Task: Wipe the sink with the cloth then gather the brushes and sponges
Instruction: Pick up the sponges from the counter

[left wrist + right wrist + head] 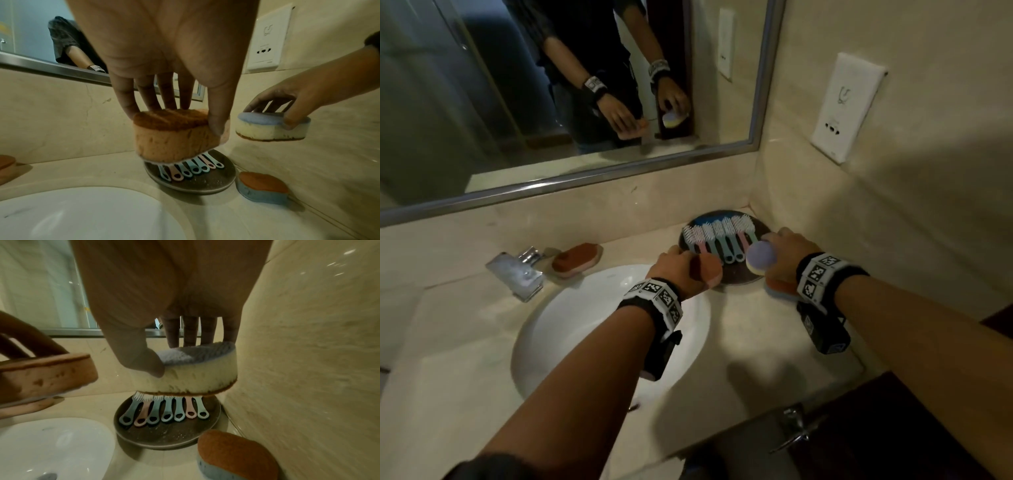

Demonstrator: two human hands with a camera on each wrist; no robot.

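Dim warm light, soft shadows on the counter, wide-angle bending at edges, wrist views blurred up close

Both hands (681, 270) (787, 250) gripping, fingers (125, 100) curled

The orange sponge (174, 136) hides the brush heads; the blue-sided sponge (236, 456) is cut off below.

A bathroom: white sink (571, 329), tap (517, 274), framed wall mirror (551, 102)
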